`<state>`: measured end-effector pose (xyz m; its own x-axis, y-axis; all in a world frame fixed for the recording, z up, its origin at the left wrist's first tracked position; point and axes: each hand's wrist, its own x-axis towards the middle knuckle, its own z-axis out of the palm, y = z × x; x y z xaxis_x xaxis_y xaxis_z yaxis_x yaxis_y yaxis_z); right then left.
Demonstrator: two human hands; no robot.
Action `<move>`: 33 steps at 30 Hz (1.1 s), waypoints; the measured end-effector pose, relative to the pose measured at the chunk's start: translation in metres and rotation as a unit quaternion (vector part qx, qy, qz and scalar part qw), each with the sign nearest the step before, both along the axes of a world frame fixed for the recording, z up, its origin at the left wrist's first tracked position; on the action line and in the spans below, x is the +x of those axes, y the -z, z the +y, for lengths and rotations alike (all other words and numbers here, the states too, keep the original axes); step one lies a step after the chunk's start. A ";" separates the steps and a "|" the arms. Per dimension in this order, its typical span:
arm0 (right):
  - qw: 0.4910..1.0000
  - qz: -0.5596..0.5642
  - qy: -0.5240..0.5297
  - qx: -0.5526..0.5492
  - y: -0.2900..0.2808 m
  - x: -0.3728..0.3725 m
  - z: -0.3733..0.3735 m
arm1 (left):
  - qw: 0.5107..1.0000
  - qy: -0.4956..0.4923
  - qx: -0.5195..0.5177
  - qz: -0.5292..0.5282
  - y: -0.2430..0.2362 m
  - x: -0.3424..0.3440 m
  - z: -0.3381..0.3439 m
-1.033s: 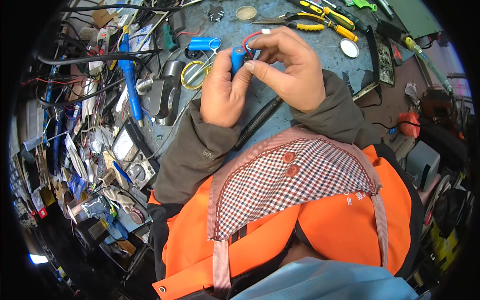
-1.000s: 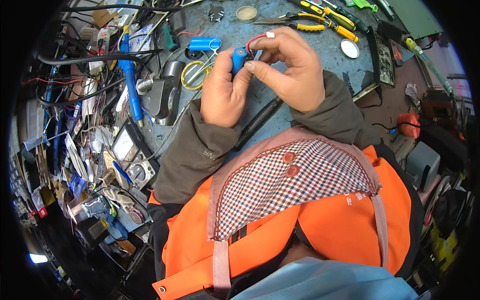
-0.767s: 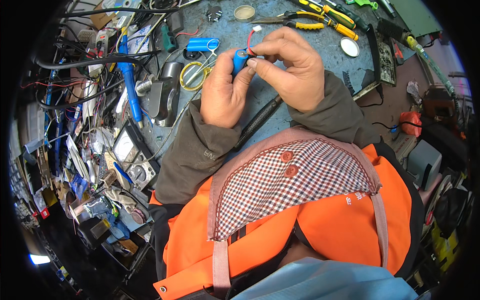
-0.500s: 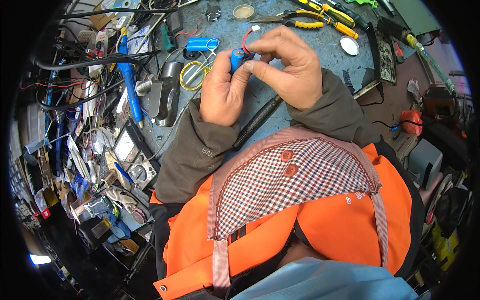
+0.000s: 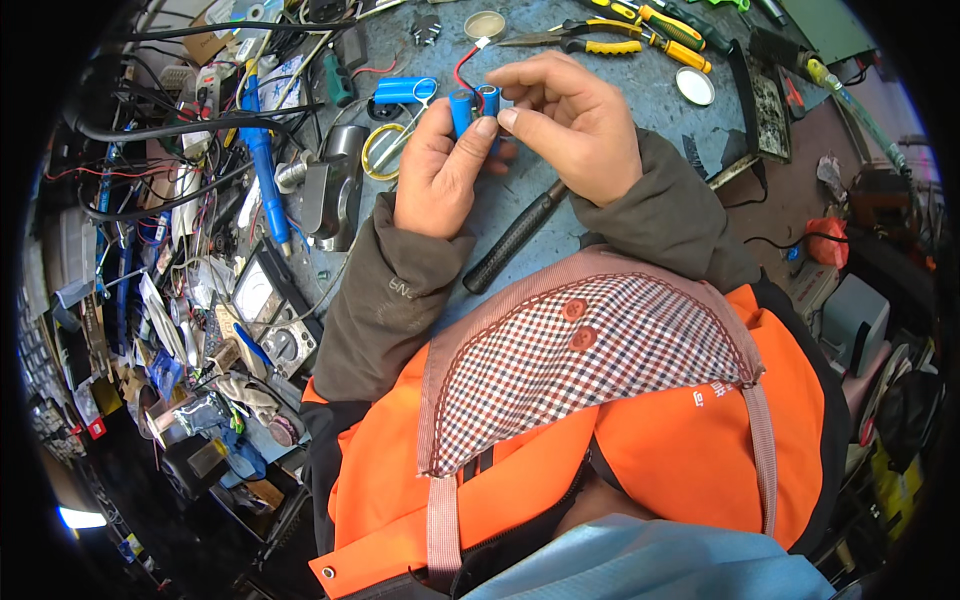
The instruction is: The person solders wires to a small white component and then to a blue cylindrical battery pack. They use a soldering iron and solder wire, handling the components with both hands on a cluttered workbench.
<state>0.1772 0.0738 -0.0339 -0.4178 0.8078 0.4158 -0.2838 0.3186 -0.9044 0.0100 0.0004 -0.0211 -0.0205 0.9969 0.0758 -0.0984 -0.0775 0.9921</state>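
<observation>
My left hand (image 5: 440, 175) is closed round a small battery pack (image 5: 461, 112) of two blue cylindrical cells, its thumb pressed against their near side. A red lead (image 5: 460, 70) rises from the pack and ends in a white plug (image 5: 482, 43). From the right, my right hand (image 5: 580, 125) grips the pack's right cell, thumb at its edge and index finger curled behind; its other fingertips are partly hidden. Just beyond my left hand lies another blue battery pack (image 5: 400, 90), beside scissors with a yellow ring (image 5: 372, 150). A black tool handle (image 5: 515, 240) rests below my hands.
Pliers (image 5: 610, 47) and screwdrivers (image 5: 678, 28) lie at the back of the blue worktop (image 5: 560, 225), near round lids (image 5: 695, 86). On the left are a blue soldering iron (image 5: 262, 165), a multimeter (image 5: 275, 310), tangled cables and clutter.
The pack has been turned, so both cells now show side by side. Its red lead and plug have swung left, and my left thumb has moved across the cells.
</observation>
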 end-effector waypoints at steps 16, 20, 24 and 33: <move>0.997 -0.035 -0.032 -0.066 -0.003 0.000 -0.002 | 0.994 0.045 -0.084 -0.056 -0.003 -0.004 0.000; 0.997 -0.038 -0.030 -0.061 -0.003 -0.001 -0.001 | 0.994 0.047 -0.080 -0.064 -0.001 -0.005 0.000; 0.997 -0.036 -0.031 -0.065 -0.003 -0.001 -0.001 | 0.993 0.047 -0.080 -0.069 -0.001 -0.004 0.001; 0.996 -0.038 -0.028 -0.071 -0.002 -0.001 -0.001 | 0.992 0.047 -0.091 -0.079 -0.001 -0.005 0.001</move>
